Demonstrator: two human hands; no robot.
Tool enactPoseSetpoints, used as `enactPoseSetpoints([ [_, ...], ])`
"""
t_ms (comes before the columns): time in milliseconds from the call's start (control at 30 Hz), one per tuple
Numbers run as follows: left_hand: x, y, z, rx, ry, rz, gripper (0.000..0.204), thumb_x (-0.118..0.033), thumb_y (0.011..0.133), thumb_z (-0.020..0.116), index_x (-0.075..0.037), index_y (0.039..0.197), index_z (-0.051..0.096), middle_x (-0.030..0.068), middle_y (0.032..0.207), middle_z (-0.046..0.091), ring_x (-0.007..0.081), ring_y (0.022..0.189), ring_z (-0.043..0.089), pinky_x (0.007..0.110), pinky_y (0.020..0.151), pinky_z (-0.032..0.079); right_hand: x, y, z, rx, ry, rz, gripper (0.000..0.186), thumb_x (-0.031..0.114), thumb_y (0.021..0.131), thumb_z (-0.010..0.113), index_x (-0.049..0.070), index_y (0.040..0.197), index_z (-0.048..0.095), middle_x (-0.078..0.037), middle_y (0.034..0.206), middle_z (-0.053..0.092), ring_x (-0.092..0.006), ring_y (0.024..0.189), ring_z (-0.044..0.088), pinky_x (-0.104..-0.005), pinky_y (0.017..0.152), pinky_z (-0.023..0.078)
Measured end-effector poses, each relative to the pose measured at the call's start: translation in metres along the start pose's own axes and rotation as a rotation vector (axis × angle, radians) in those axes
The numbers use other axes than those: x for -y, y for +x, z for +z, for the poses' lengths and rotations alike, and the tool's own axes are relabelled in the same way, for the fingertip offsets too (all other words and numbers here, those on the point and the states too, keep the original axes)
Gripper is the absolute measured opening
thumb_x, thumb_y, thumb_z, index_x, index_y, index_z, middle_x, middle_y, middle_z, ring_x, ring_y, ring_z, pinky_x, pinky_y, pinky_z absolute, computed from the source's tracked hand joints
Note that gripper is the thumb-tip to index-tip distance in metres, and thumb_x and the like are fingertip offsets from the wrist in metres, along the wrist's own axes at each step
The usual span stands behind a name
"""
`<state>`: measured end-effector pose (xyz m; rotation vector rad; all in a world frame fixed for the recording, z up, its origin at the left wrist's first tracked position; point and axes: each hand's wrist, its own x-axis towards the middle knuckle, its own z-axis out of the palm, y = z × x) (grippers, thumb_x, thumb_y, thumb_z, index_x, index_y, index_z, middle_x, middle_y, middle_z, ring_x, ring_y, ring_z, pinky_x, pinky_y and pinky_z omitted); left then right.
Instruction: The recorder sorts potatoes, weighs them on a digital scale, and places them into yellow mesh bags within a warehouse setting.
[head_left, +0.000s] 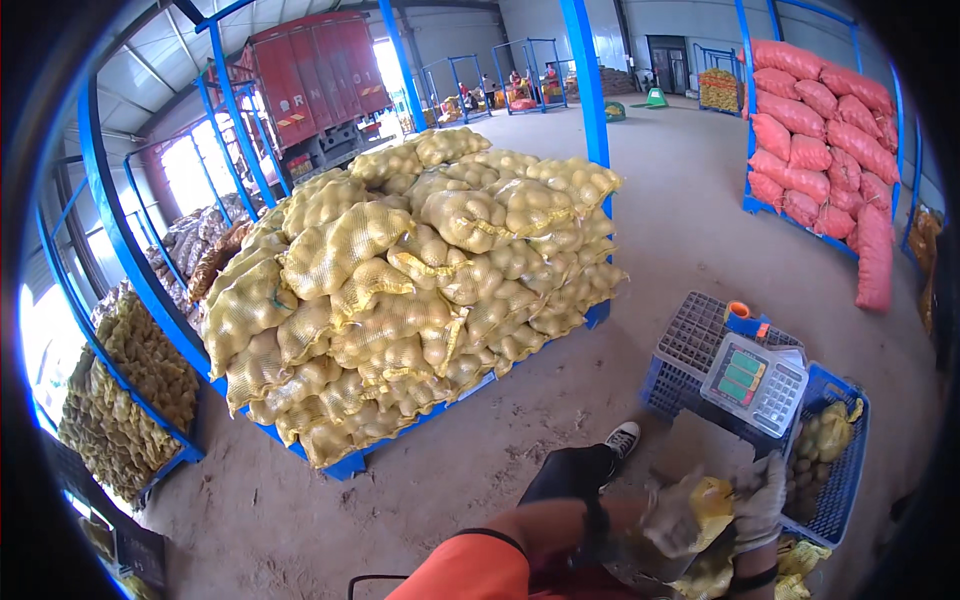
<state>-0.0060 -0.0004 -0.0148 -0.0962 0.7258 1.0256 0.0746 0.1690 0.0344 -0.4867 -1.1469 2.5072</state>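
Note:
A yellow mesh bag (712,503) is between my two hands, low in the head view. My right hand (762,508), in a pale glove, grips the bag's right side. Motion smears my left hand (668,518) at the bag's left side, so its fingers cannot be made out. Just beyond them is a scale's flat plate (705,445). Its display and keypad unit (755,385) rests on upturned-looking dark crates (690,335). To the right, a blue plastic crate (850,490) holds loose potatoes and a yellow mesh bag of potatoes (826,432).
An orange-and-blue tape dispenser (745,318) sits on the dark crates. A large stack of potato-filled mesh bags (400,290) stands on a blue-framed pallet at left. Red sacks (820,150) fill a rack at far right. A red truck (315,80) is at the back.

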Motion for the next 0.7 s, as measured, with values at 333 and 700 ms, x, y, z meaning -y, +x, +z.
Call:
enactPoseSetpoints([
  [333,-0.002,0.081,0.007,-0.055,-0.667,0.557,0.021,-0.029,0.087,0.065,-0.008,0.088,0.061,0.0060,0.080,0.063,0.0211,0.075,0.062,0.041,0.070,0.054,-0.010,-0.074,-0.136,0.205,0.367,0.481,0.046,0.039,0.098,0.040,0.003,0.123,0.054,-0.013,0.119,0.062,-0.0302,0.126,0.046,-0.0403,0.110,0.032],
  [700,-0.039,-0.022,0.057,-0.567,2.145,-0.225,0.049,-0.031,0.077,0.068,-0.011,0.120,0.060,0.0084,0.118,0.063,0.0221,0.105,0.062,0.035,0.088,0.051,-0.049,0.100,-0.106,0.040,-0.499,0.633,0.008,0.014,0.081,0.057,0.009,0.077,0.053,-0.003,0.065,0.051,-0.0178,0.061,0.054,-0.0392,0.056,0.049],
])
